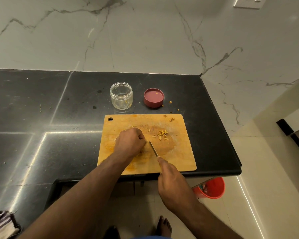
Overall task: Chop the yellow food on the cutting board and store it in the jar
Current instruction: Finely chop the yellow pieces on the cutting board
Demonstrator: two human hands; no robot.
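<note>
A wooden cutting board [178,152] lies on the black counter near its front right corner. Small cut yellow pieces [161,134] are scattered on the board's middle right. My left hand [129,141] is curled on the board, fingers tucked down over something hidden beneath them. My right hand [173,185] grips a knife [153,148] by the handle, index finger along its spine, the blade pointing toward my left hand's fingers. Behind the board stands an open clear jar [121,95] with a few yellow bits inside. Its maroon lid [153,97] lies upside down to the jar's right.
Yellow crumbs [170,102] lie on the counter [41,109] by the lid and at the board's far right corner. A marble wall rises behind. A red bucket [211,188] sits on the floor below the counter's right end. A striped cloth [0,223] is at the lower left.
</note>
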